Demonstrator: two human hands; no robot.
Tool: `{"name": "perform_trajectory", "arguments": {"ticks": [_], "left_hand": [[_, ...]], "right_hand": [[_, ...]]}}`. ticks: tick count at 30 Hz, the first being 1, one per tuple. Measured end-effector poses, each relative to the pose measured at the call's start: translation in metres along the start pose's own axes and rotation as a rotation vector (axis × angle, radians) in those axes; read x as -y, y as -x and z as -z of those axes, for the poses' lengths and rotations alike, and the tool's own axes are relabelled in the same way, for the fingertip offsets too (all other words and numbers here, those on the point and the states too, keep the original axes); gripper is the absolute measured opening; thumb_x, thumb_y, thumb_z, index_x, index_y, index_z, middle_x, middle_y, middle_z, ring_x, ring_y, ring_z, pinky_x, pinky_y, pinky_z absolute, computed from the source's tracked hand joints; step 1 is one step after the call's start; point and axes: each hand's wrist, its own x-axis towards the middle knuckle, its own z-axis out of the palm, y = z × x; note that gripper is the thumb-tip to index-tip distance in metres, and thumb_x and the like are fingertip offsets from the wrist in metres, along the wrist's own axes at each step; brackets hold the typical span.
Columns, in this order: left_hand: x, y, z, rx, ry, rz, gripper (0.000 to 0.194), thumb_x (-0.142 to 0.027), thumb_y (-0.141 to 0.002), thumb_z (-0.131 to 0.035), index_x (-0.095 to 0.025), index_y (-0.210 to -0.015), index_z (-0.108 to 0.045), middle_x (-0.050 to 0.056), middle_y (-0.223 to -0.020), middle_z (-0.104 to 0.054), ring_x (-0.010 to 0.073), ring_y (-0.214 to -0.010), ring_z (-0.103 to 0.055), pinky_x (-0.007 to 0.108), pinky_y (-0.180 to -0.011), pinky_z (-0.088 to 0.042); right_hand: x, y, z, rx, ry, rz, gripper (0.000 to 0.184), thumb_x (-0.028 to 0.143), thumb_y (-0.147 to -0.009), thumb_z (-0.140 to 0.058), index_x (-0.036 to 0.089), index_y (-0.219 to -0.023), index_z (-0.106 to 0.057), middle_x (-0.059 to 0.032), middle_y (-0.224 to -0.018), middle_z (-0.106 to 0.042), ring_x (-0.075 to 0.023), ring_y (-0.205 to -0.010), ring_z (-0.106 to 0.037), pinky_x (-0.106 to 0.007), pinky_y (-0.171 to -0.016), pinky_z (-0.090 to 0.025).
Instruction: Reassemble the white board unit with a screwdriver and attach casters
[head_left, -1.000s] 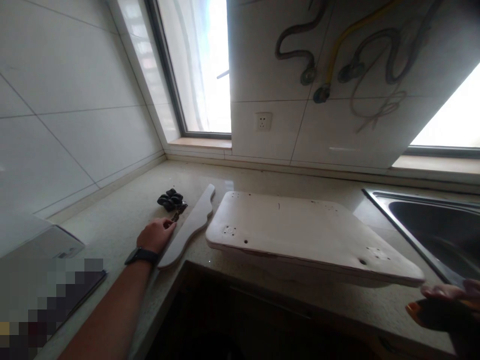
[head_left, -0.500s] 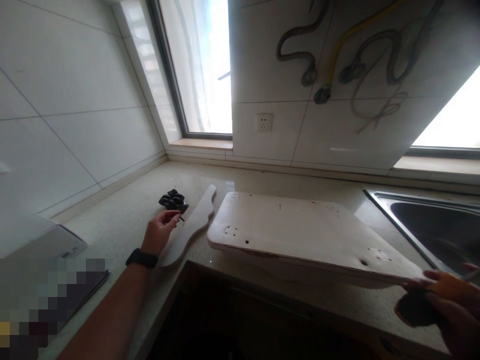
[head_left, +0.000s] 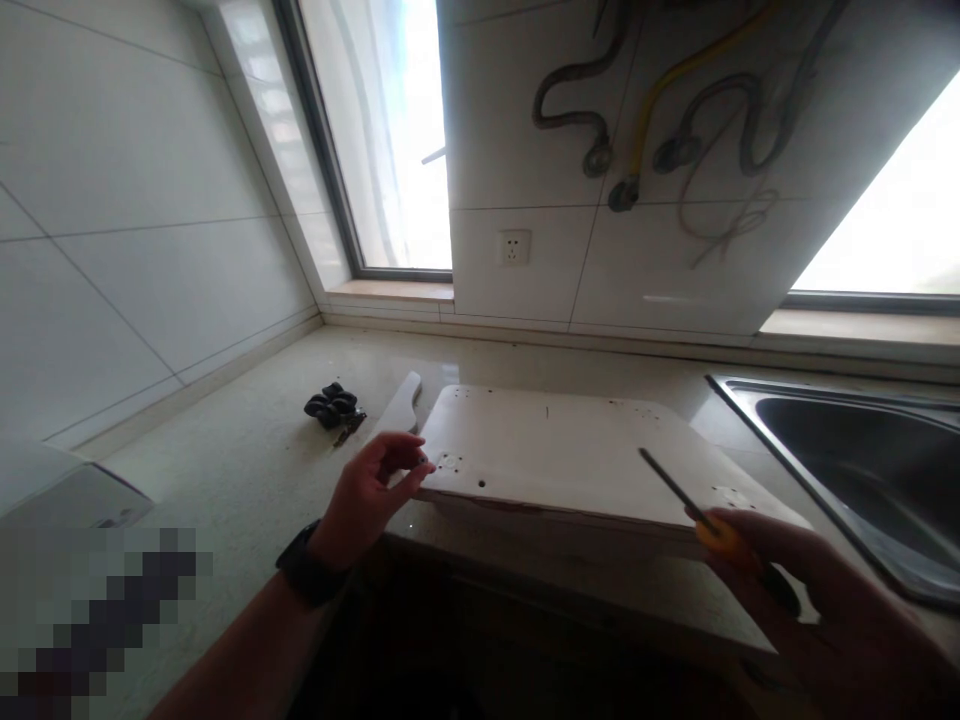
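A white wooden board (head_left: 585, 450) with small holes lies flat on the countertop (head_left: 247, 470). My left hand (head_left: 371, 495) is at the board's near left corner, fingers pinched on a small dark screw. A black watch is on that wrist. My right hand (head_left: 832, 620) is wrapped round a screwdriver (head_left: 697, 510) with an orange and black handle. Its thin shaft points up and left over the board. A curved white wooden piece (head_left: 397, 405) lies left of the board, partly hidden by my left hand.
A small heap of dark hardware (head_left: 330, 405) sits on the counter to the left. A steel sink (head_left: 862, 470) is at the right. Tiled walls, a socket (head_left: 514, 247), hoses (head_left: 675, 130) and two windows stand behind. A dark opening lies below the counter's front edge.
My left hand lifted a small screw from beside the hardware heap and moved right to the board's corner. My right hand rose with the screwdriver, whose shaft now points over the board.
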Motion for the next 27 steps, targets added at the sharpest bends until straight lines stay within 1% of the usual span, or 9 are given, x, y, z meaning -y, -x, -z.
{"name": "perform_trajectory", "arguments": {"ticks": [1,4,5,7,10,14,20,23,27], "left_hand": [[-0.004,0.004,-0.004,0.023,-0.021,-0.036,0.034,-0.036,-0.084,-0.079,-0.020,-0.111,-0.064,0.005,-0.097,-0.073,0.0190,-0.092,-0.073,0.033,-0.085,-0.060],[-0.015,0.016,-0.012,0.104,-0.082,-0.127,0.027,-0.030,-0.088,-0.076,-0.022,-0.112,-0.065,0.003,-0.098,-0.072,0.0165,-0.091,-0.070,0.031,-0.087,-0.059],[-0.018,0.019,-0.013,0.128,-0.102,-0.150,0.026,-0.028,-0.089,-0.076,-0.023,-0.111,-0.066,0.003,-0.098,-0.072,0.0160,-0.091,-0.070,0.030,-0.087,-0.058],[-0.022,0.022,-0.016,0.165,-0.146,-0.192,0.024,-0.026,-0.089,-0.075,-0.024,-0.111,-0.066,0.002,-0.096,-0.072,0.0157,-0.090,-0.069,0.030,-0.086,-0.058],[-0.026,0.025,-0.018,0.198,-0.198,-0.237,0.027,-0.025,-0.090,-0.074,-0.025,-0.115,-0.064,0.001,-0.097,-0.072,0.0157,-0.091,-0.069,0.030,-0.086,-0.057],[-0.027,0.028,-0.021,0.229,-0.228,-0.261,0.035,-0.023,-0.091,-0.073,-0.028,-0.123,-0.060,0.000,-0.098,-0.073,0.0153,-0.091,-0.070,0.031,-0.088,-0.057],[-0.032,0.031,-0.022,0.261,-0.254,-0.301,0.041,-0.019,-0.090,-0.073,-0.031,-0.126,-0.057,-0.003,-0.098,-0.074,0.0138,-0.092,-0.071,0.030,-0.088,-0.056],[-0.034,0.031,-0.023,0.252,-0.259,-0.317,0.047,-0.016,-0.089,-0.073,-0.032,-0.129,-0.055,-0.004,-0.098,-0.074,0.0131,-0.091,-0.071,0.029,-0.089,-0.057],[-0.035,0.030,-0.024,0.247,-0.308,-0.371,0.053,-0.013,-0.088,-0.074,-0.032,-0.132,-0.052,-0.004,-0.098,-0.075,0.0135,-0.091,-0.073,0.030,-0.091,-0.057]], "right_hand": [[0.005,-0.003,-0.002,0.042,0.035,0.084,0.034,0.042,-0.092,-0.070,0.027,-0.123,-0.070,-0.0057,-0.108,-0.078,-0.0222,-0.086,-0.077,-0.025,-0.066,-0.062],[0.024,-0.015,-0.009,0.140,0.082,0.310,0.033,0.032,-0.098,-0.063,0.031,-0.131,-0.064,-0.0031,-0.118,-0.076,-0.0227,-0.102,-0.074,-0.032,-0.083,-0.062],[0.031,-0.019,-0.012,0.165,0.088,0.353,0.033,0.028,-0.099,-0.062,0.031,-0.132,-0.063,-0.0025,-0.119,-0.076,-0.0224,-0.105,-0.073,-0.034,-0.086,-0.060],[0.044,-0.026,-0.017,0.201,0.091,0.407,0.034,0.022,-0.099,-0.062,0.031,-0.131,-0.063,-0.0019,-0.118,-0.076,-0.0207,-0.104,-0.072,-0.035,-0.085,-0.058],[0.059,-0.031,-0.024,0.219,0.106,0.432,0.033,0.019,-0.100,-0.060,0.030,-0.131,-0.064,-0.0023,-0.115,-0.076,-0.0196,-0.097,-0.071,-0.036,-0.081,-0.054],[0.068,-0.033,-0.028,0.234,0.145,0.466,0.034,0.017,-0.100,-0.059,0.029,-0.132,-0.065,-0.0020,-0.117,-0.076,-0.0189,-0.094,-0.070,-0.036,-0.081,-0.050],[0.072,-0.035,-0.030,0.242,0.158,0.507,0.034,0.016,-0.100,-0.059,0.027,-0.132,-0.065,-0.0016,-0.118,-0.076,-0.0189,-0.094,-0.068,-0.037,-0.082,-0.048],[0.072,-0.034,-0.030,0.272,0.166,0.503,0.035,0.015,-0.100,-0.058,0.027,-0.133,-0.064,-0.0026,-0.120,-0.075,-0.0196,-0.095,-0.068,-0.038,-0.083,-0.048],[0.070,-0.034,-0.029,0.273,0.171,0.509,0.036,0.014,-0.101,-0.056,0.027,-0.133,-0.064,-0.0032,-0.120,-0.075,-0.0206,-0.096,-0.067,-0.039,-0.084,-0.047]]}}
